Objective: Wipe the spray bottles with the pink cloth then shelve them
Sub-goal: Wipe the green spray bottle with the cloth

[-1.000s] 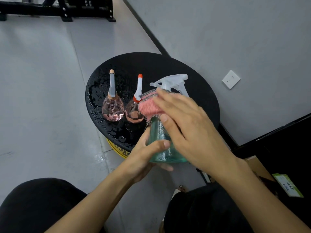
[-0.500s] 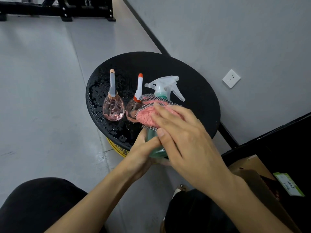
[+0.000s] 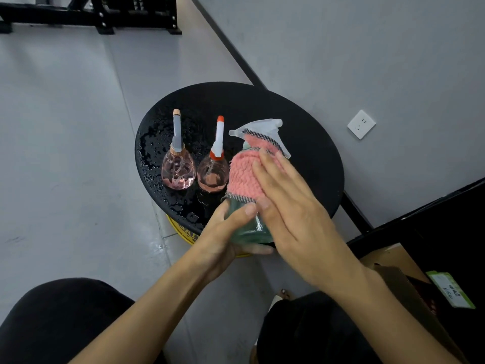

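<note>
My left hand (image 3: 225, 232) grips the base of a green spray bottle (image 3: 246, 229) with a clear trigger head (image 3: 258, 127), held above the near edge of the round black table (image 3: 301, 143). The pink cloth (image 3: 244, 174) is draped over the bottle's upper body and neck. My right hand (image 3: 291, 206) presses the cloth against the bottle with nearly straight fingers. Two pink bottles stand on the wet table top: one with a grey nozzle (image 3: 178, 166) at the left, one with a white and orange nozzle (image 3: 212, 172) next to it.
Water drops cover the table's left side. A yellow base (image 3: 183, 232) shows under the table. A wall with a white socket (image 3: 361, 124) is to the right. A black rack (image 3: 105, 14) stands at the far end, and a cardboard box (image 3: 409, 282) sits at the lower right.
The cloth has slid up the bottle toward the trigger head, with my right hand moving up along it. The bottle has turned a little in my left hand.
</note>
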